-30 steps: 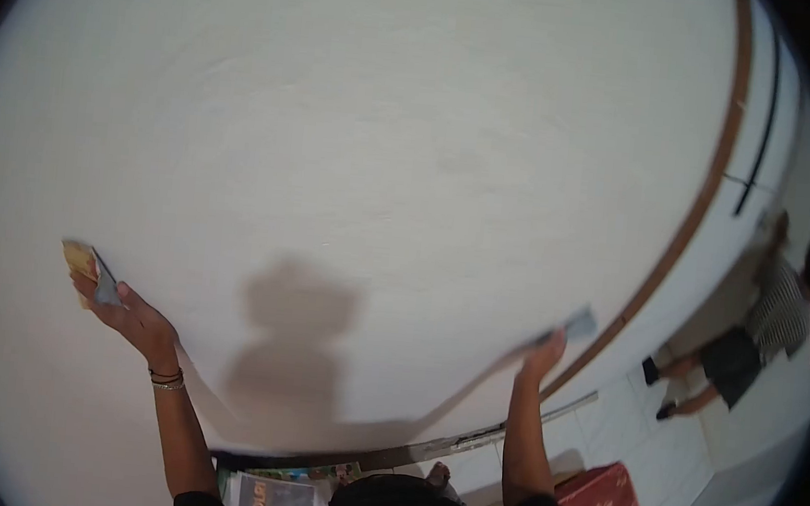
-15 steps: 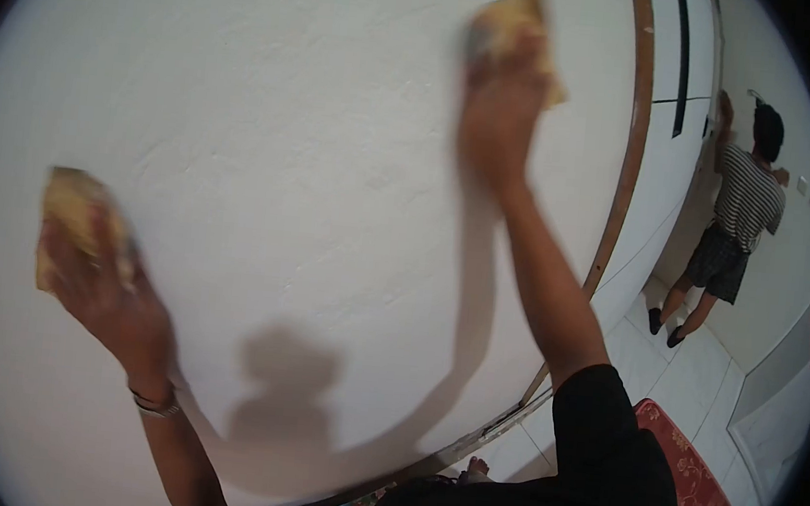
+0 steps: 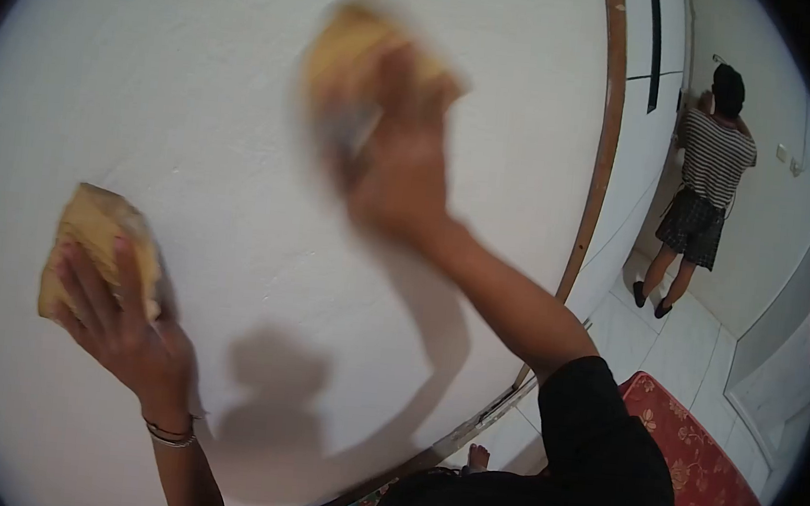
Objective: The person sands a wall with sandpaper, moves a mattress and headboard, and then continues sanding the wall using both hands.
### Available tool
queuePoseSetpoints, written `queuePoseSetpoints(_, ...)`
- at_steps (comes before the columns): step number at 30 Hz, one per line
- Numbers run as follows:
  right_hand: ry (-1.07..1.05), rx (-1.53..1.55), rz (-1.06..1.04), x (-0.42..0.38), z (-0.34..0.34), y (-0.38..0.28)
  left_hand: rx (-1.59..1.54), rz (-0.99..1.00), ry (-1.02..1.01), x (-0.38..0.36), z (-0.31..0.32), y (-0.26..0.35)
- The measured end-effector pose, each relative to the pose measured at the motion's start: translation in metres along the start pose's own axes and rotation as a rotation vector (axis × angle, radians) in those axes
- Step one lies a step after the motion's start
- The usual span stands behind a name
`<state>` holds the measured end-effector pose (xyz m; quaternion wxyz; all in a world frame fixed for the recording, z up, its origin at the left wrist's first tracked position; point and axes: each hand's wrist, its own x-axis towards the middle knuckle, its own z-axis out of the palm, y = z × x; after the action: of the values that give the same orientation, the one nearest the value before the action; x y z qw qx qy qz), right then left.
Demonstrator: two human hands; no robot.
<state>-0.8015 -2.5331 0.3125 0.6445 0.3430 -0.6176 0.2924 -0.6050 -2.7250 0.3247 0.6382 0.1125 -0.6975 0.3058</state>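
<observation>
A yellow cloth lies against the white wall at the left, under the fingers of my left hand. Those fingers are spread over it and hold it to the surface. Higher up, my right hand grips another yellow cloth at the wall. Motion blurs this hand and its cloth, and a greyish patch shows beside the fingers. The exact grip of the right fingers is hard to make out.
A brown wooden trim edges the wall on the right, beside a white door panel. Farther back, a person in a striped shirt faces another wall. A red patterned mattress lies at my right.
My right hand has swept left and down across the wall with its cloth. My left hand has shifted slightly right and down. The other person has drawn their arms in.
</observation>
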Motion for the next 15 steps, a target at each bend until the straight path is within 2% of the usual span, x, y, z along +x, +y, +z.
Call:
queuePoseSetpoints(1, -0.279, 0.129, -0.210, -0.014, -0.016, -0.022, -0.025, 0.046, -0.047, -0.008, -0.001, -0.005)
queuePoseSetpoints(2, -0.229, 0.044, -0.482, -0.031, -0.011, -0.030, -0.053, 0.093, -0.089, -0.014, -0.001, -0.012)
queuePoseSetpoints(3, -0.232, 0.030, -0.478, -0.041, -0.011, -0.020, -0.227, -0.079, 0.050, -0.015, 0.000, -0.023)
queuePoseSetpoints(5, -0.290, 0.102, -0.300, -0.042, -0.026, 0.018, -0.222, -0.291, 0.139, -0.027, 0.003, -0.079)
queuePoseSetpoints(6, -0.155, -0.058, -0.156, -0.037, -0.031, 0.040, -0.287, -0.652, 0.097, -0.045, 0.011, -0.114)
queuePoseSetpoints(7, -0.023, -0.218, -0.012, -0.029, -0.033, 0.065, -0.388, -0.757, 0.099, -0.043, 0.004, -0.123)
queuePoseSetpoints(9, 0.179, 0.210, 0.577, -0.031, -0.024, 0.101, -0.426, -0.815, 0.079, -0.058, 0.005, -0.122)
queuePoseSetpoints(11, 0.228, 0.621, 0.982, -0.041, -0.024, 0.074, -0.300, -0.772, 0.116, -0.081, 0.012, -0.088)
queuePoseSetpoints(12, 0.268, 0.069, 0.768, -0.057, -0.005, 0.045, -0.230, -0.661, 0.136, -0.089, 0.008, -0.049)
queuePoseSetpoints(13, 0.213, 0.131, 0.593, -0.078, -0.004, 0.012, -0.164, -0.547, 0.160, -0.101, 0.006, -0.005)
queuePoseSetpoints(14, 0.064, -0.075, 0.254, -0.104, -0.004, -0.015, -0.078, -0.449, 0.054, -0.138, 0.014, 0.026)
queuePoseSetpoints(15, -0.256, 0.107, 0.265, -0.159, 0.002, -0.040, 0.009, -0.347, -0.043, -0.174, 0.019, 0.042)
